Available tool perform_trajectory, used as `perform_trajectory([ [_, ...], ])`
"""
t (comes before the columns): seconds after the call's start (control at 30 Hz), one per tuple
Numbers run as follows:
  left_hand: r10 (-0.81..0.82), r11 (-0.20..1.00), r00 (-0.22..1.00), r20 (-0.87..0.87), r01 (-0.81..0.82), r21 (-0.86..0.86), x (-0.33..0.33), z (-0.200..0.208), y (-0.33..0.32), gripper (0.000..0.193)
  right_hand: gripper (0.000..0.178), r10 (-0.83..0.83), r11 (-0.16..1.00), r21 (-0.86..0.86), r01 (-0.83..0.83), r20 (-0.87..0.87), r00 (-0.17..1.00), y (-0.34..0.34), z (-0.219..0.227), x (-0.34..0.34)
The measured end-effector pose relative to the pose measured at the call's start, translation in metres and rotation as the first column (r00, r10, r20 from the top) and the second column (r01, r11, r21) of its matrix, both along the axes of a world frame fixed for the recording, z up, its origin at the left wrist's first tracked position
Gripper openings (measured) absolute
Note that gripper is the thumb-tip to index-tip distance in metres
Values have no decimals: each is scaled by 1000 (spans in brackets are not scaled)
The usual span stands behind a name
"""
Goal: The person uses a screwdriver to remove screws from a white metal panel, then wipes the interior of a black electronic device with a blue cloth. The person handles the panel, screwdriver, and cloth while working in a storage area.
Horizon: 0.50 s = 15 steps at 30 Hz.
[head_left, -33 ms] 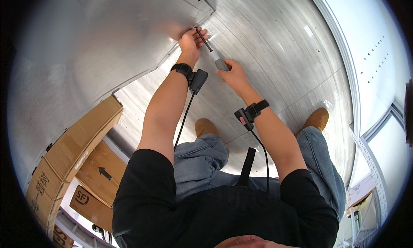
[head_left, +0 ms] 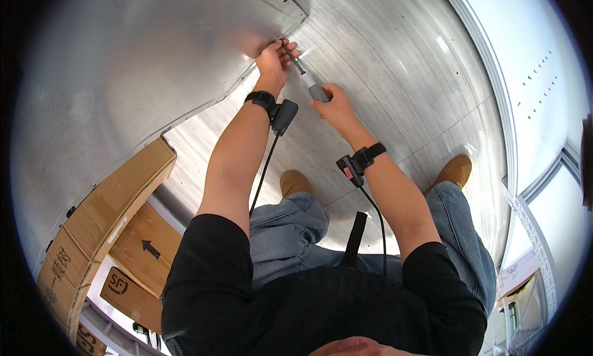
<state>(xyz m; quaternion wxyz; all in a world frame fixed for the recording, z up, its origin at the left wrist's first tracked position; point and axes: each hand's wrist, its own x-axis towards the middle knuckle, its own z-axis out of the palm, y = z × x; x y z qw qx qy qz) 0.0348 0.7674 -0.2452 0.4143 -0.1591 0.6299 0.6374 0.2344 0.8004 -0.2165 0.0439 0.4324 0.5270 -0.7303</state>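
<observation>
My left hand [head_left: 272, 57] is at the lower edge of a large silvery metal panel [head_left: 179, 53], its fingers curled about a slim black rod [head_left: 294, 59]. The rod slants down to the right and ends in a small wider head. In my right hand [head_left: 337, 110] is a screwdriver-like tool with a grey handle [head_left: 318, 93]. Its pale front end points up at the rod's head; whether the two touch I cannot tell. The rod's far end is hidden by my left fingers and the panel edge.
Cardboard boxes [head_left: 139, 245] stand at the lower left beside the panel. A white cabinet-like surface [head_left: 537, 90] curves along the right. My brown shoes [head_left: 456, 170] are on the grey wood-look floor [head_left: 395, 65]. Black cables [head_left: 263, 177] run from devices strapped to both wrists.
</observation>
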Motion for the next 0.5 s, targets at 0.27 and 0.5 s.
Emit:
perform_trajectory([
  [0.27,-42,999,998,-48,40,-34,5,11,4,16,49,9,939,343,-18,27,1000,-8,2,3],
  [0.5,-39,999,998,52,40,-22,3,9,-1,16,40,94,933,340,-117,86,992,18,28,36],
])
